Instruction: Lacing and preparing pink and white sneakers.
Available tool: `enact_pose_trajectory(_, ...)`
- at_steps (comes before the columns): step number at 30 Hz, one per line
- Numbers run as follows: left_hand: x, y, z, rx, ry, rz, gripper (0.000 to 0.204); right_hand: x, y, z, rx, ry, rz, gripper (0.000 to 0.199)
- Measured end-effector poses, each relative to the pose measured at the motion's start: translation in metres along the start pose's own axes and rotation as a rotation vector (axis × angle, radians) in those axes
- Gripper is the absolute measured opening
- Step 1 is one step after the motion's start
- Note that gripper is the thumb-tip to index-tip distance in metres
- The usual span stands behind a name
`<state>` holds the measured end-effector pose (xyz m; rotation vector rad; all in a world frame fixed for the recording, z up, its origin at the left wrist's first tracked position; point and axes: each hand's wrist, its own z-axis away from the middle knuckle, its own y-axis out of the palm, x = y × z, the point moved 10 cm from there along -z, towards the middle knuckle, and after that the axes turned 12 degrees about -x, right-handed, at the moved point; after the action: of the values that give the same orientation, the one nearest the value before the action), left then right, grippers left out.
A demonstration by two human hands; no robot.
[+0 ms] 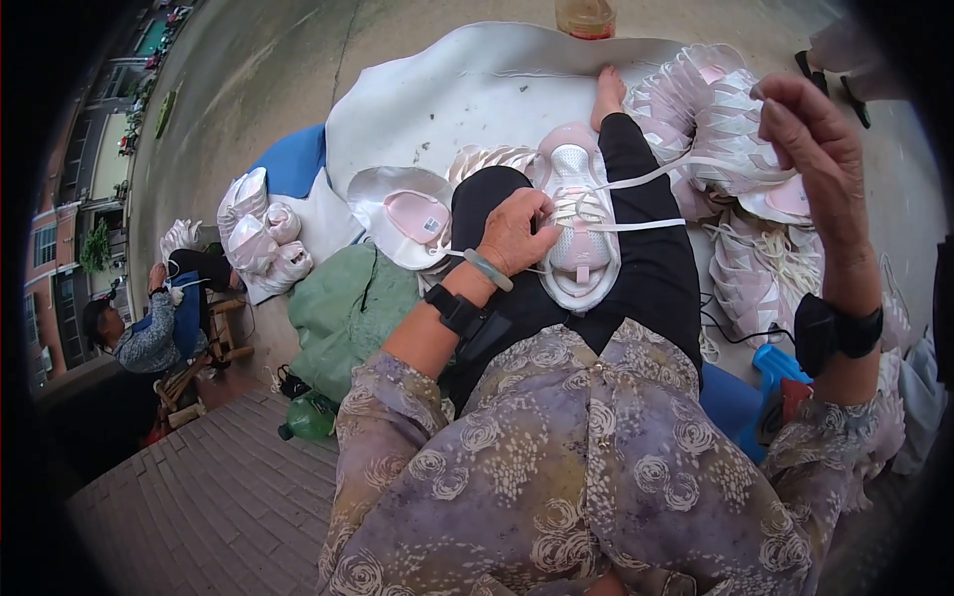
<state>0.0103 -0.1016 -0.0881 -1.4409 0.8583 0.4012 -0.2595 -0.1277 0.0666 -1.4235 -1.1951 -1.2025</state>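
Note:
On my lap lies a white and pale pink sneaker (574, 260), its toe pointing away from me. My left hand (517, 230) rests on its left side, thumb and fingers closed on the sneaker at the lacing. My right hand (817, 134) is raised at the upper right, fingers bent and pinched together. A white shoelace (646, 179) runs from the eyelets toward the right hand; the exact grip point is hard to make out. Another lace end (641, 225) lies across my right thigh.
Stacks of white and pink shoe parts (701, 109) stand to the right, more (260, 238) to the left. A loose shoe piece (412, 217) lies beside my left knee. Nearby are a white sheet (447, 99), a green bag (348, 313) and a green bottle (310, 417). Another person (154, 328) sits far left.

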Motion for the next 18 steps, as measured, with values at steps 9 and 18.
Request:
enact_pose_trajectory(9, -0.014, 0.029, -0.015, 0.063, 0.082, 0.133, 0.024, -0.098, 0.018, 0.051, 0.034, 0.236, 0.123, 0.006)
enact_pose_trajectory(18, -0.075, 0.041, -0.020, 0.006, 0.381, -0.011, 0.013, -0.114, 0.012, 0.048, -0.034, 0.255, 0.044, 0.007)
